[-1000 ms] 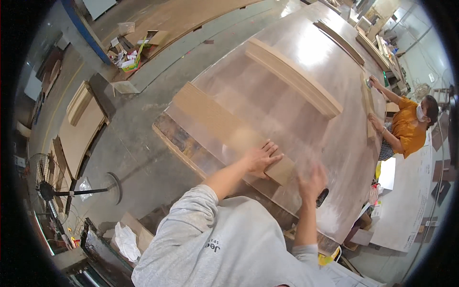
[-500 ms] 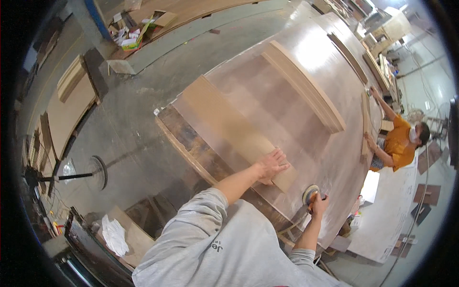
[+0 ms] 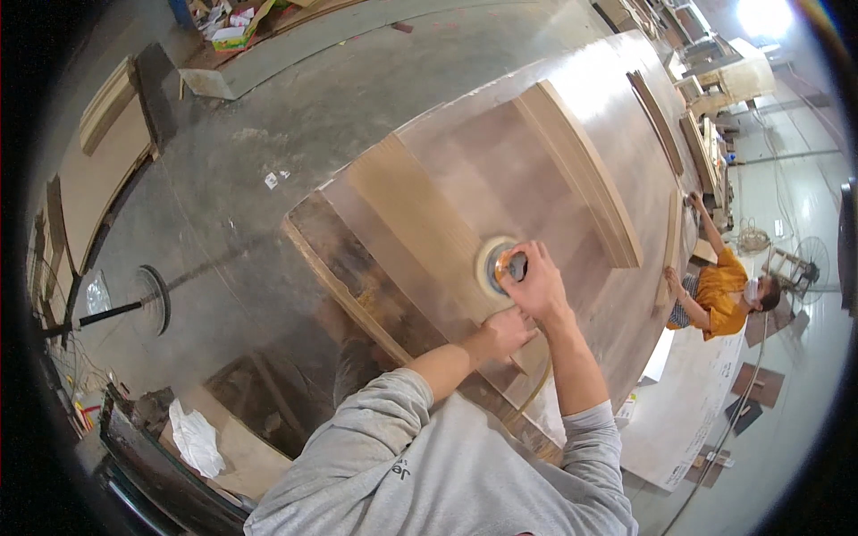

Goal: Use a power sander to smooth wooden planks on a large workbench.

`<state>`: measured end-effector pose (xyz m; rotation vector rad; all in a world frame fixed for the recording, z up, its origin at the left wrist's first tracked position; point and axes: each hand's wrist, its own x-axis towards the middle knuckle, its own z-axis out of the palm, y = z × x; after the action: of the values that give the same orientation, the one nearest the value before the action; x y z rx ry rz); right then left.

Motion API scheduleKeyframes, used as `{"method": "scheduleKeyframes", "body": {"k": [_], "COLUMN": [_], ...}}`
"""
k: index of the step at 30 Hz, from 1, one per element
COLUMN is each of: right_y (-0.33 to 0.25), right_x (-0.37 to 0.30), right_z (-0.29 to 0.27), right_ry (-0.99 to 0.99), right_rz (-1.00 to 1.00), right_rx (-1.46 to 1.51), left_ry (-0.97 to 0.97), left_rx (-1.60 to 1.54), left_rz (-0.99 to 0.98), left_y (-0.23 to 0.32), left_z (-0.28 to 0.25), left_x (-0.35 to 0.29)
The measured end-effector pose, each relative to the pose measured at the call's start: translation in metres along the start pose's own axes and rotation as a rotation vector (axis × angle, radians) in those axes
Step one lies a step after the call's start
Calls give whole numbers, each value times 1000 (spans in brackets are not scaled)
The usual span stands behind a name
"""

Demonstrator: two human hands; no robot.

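we see a long, flat, tan wooden board [image 3: 416, 205] lying along the near edge of the big, smooth, brownish-grey worktop [image 3: 478, 156], its left end by the left edge. our right hand [image 3: 539, 288] is curled around a round, orange-and-black hand sander with a pale disc [image 3: 492, 268], disc on the board, toward its right end. our left hand [image 3: 508, 333] is on the board just beside the sander, nearer the near edge; right wrist partly covers its fingers, so we can't tell how wide they are. a thick, tan, ridged wooden piece [image 3: 581, 174] lies farther in, roughly parallel to the board. at the far edge, a co-worker in an orange shirt [image 3: 722, 293] has one hand on a narrow, tan wooden strip [image 3: 672, 239].
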<state>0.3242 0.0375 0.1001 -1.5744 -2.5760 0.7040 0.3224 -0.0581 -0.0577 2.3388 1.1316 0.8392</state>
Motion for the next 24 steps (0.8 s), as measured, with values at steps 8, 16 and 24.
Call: {"method": "scheduleKeyframes", "body": {"k": [8,16,24], "right_y": [-63,-90,11], "right_x": [32,92,-7], "right_z": [49,47,26], "right_ry": [-69,-79,-56], "right_rz": [-162,-142,-31], "right_rx": [-15,29,-86], "left_ry": [604,345,-363], "left_rx": [-1492,-1529,-847], "left_rz": [12,-369,-641], "left_y": [-13,-6,14], "left_z": [217,141,63], "left_x": [4,10,32]}}
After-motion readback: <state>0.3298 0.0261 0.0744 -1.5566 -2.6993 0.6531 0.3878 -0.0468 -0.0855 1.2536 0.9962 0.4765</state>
